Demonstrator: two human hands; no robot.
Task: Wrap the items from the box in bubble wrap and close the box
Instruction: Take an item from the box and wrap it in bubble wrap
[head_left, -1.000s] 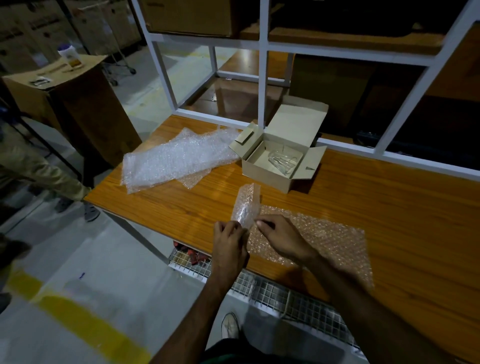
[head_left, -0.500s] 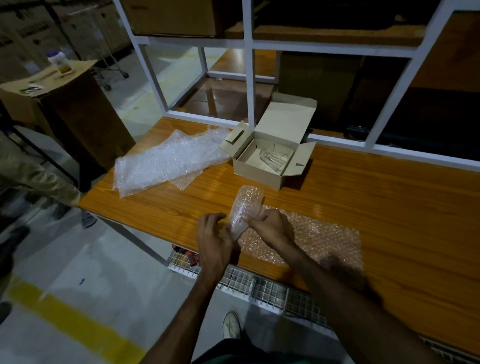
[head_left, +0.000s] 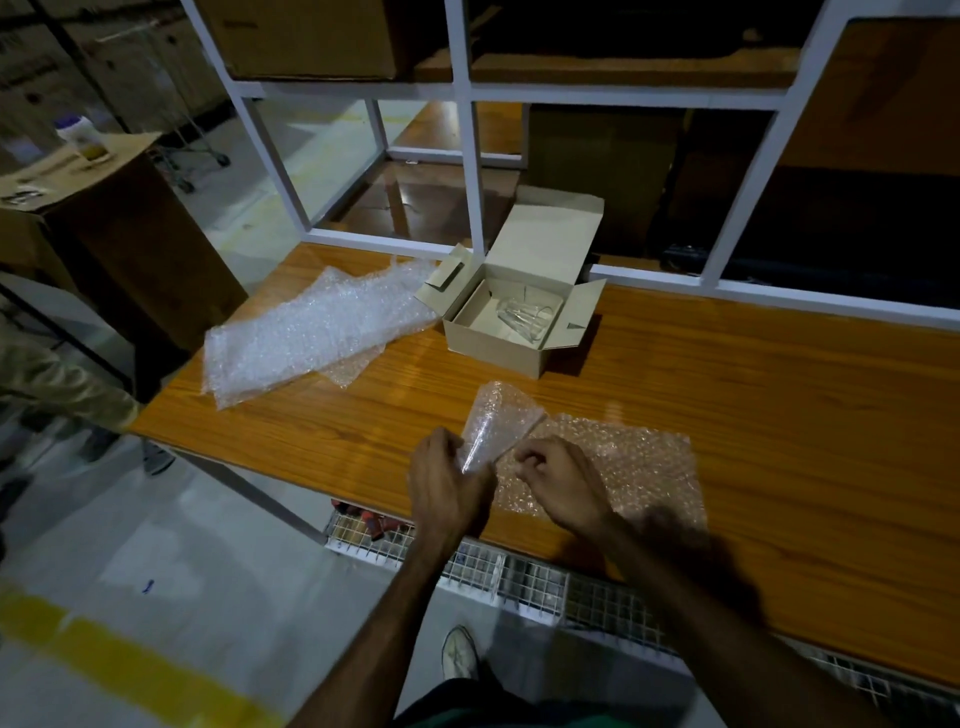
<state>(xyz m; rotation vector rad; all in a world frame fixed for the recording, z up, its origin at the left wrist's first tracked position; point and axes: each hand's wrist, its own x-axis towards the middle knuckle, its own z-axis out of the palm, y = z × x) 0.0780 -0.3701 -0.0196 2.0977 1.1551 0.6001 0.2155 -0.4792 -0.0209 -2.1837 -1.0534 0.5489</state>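
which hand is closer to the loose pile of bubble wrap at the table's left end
Left. The left hand sits on the pile's side; the right hand is farther right.

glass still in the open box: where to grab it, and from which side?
Judging from the head view, take the glass around its body, from above. It lies on its side in the cardboard box, walls around it, lid and flaps open, so only the top is free. Its wide rim faces the near right; wall clearance is hard to tell. Both hands are busy with the bubble-wrapped item.
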